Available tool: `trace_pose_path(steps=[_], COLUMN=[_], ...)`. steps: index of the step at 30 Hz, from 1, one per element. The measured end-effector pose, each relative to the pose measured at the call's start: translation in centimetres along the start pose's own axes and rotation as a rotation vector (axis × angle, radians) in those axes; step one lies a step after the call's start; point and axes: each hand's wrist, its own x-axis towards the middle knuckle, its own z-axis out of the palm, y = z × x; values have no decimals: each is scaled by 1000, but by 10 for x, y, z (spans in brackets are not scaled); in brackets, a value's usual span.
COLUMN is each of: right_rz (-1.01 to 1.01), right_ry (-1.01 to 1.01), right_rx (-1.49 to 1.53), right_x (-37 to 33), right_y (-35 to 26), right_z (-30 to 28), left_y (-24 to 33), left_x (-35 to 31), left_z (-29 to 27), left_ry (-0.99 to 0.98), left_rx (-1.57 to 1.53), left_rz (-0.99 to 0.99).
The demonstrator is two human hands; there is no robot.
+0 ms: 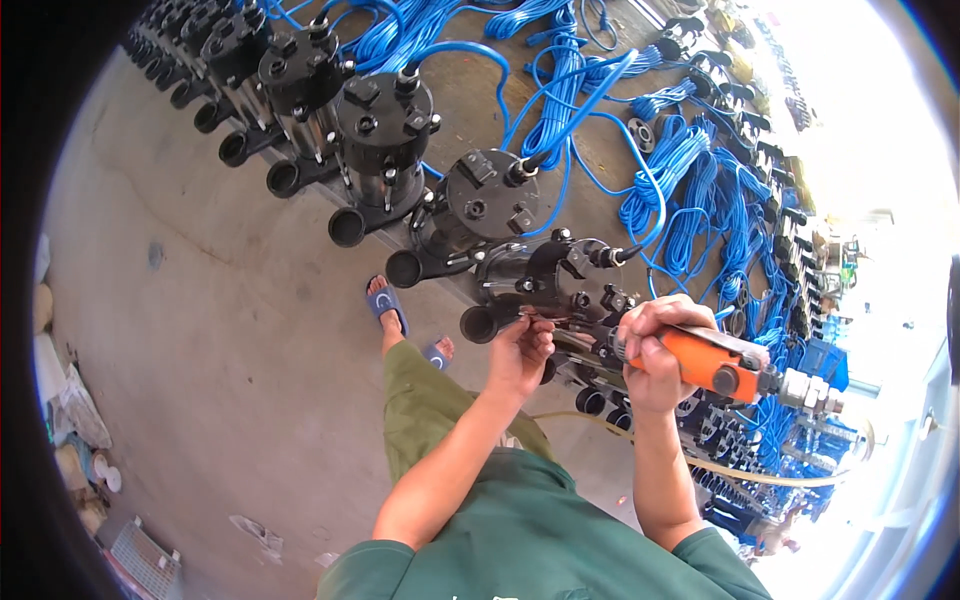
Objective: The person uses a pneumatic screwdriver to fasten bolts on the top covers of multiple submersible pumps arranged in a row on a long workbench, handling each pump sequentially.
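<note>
My right hand (652,345) is wrapped round an orange air-powered driver (705,362), whose metal hose fitting points to the right. Its working end is partly hidden by my fingers and lies close to a black submersible pump (548,268). With fingertips pinched together, my left hand (522,355) touches the near side of that pump, just right of its round outlet (479,324). Whatever sits between those fingertips is too small to make out. Another pump (478,200) of the same kind stands upright beside it, a blue cable rising from its top.
More black pumps (385,125) run in a row toward the far left. Coiled blue cables (690,160) lie on the surface behind them. A pale yellow air hose (765,476) crosses at the right. Grey concrete floor (220,330) spreads to the left, with bags (82,410) along its edge.
</note>
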Motion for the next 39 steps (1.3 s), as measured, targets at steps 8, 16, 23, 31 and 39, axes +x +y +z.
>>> trace_pose_path(steps=[8, 16, 23, 31, 39], right_rz=[81, -79, -52, -24, 16], right_ry=[6, 266, 119, 214, 102], right_rx=[59, 32, -59, 2, -9], right_x=[15, 66, 60, 64, 54], right_y=[-14, 8, 25, 17, -24], right_z=[-15, -28, -39, -24, -11], left_y=[32, 42, 34, 44, 56], left_x=[-45, -14, -22, -21, -21], left_z=[45, 69, 71, 69, 64], left_ry=[71, -192, -193, -179, -196], left_rx=[1700, 1769, 1813, 1784, 1815], left_rz=[1126, 1081, 1141, 1095, 1133])
